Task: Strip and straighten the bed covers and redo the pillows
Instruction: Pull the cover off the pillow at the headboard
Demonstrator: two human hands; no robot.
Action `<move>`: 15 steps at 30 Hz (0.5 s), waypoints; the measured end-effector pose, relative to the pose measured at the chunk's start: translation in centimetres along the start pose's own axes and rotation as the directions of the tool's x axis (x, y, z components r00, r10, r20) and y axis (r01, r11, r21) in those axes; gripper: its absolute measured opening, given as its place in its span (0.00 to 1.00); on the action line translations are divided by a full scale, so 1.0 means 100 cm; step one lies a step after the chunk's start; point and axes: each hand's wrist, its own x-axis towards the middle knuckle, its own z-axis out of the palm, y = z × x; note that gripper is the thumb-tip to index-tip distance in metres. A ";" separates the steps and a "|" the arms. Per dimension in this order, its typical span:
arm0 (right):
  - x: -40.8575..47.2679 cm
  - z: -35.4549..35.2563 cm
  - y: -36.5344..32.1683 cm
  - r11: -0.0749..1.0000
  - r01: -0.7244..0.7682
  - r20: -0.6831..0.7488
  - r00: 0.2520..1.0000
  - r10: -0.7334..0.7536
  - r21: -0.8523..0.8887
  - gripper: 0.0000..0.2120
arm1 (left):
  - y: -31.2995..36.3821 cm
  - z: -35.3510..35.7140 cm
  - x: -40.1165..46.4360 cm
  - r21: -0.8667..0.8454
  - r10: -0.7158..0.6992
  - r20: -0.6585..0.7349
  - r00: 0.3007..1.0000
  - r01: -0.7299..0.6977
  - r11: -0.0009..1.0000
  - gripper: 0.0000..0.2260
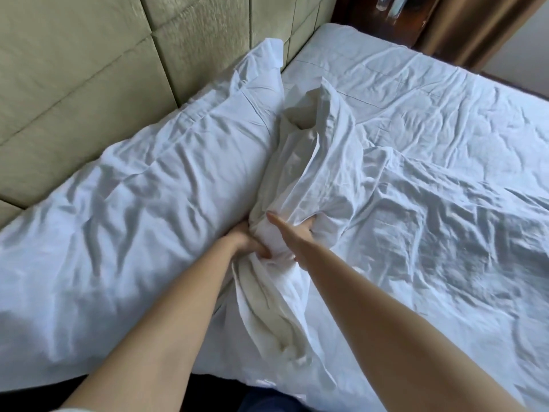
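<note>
We hold the bunched white cotton pillowcase (297, 179) with both hands

Our left hand (252, 243) and right hand (292, 237) curl around its gathered middle; beside the fingers lies the large white pillow (133, 188); the cloth looks light, soft, limp; better to grip the open hem.

At ten o'clock we see a padded olive-green headboard (89, 69) in stitched panels; at one o'clock, brown curtains (475, 28) (beside dark wood furniture (371, 10)).
</note>
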 end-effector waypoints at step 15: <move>-0.057 -0.132 0.021 0.979 0.139 -0.199 0.966 -0.167 -0.150 0.62 | 0.087 0.109 -0.110 0.153 0.235 0.120 0.965 -0.252 0.956 0.30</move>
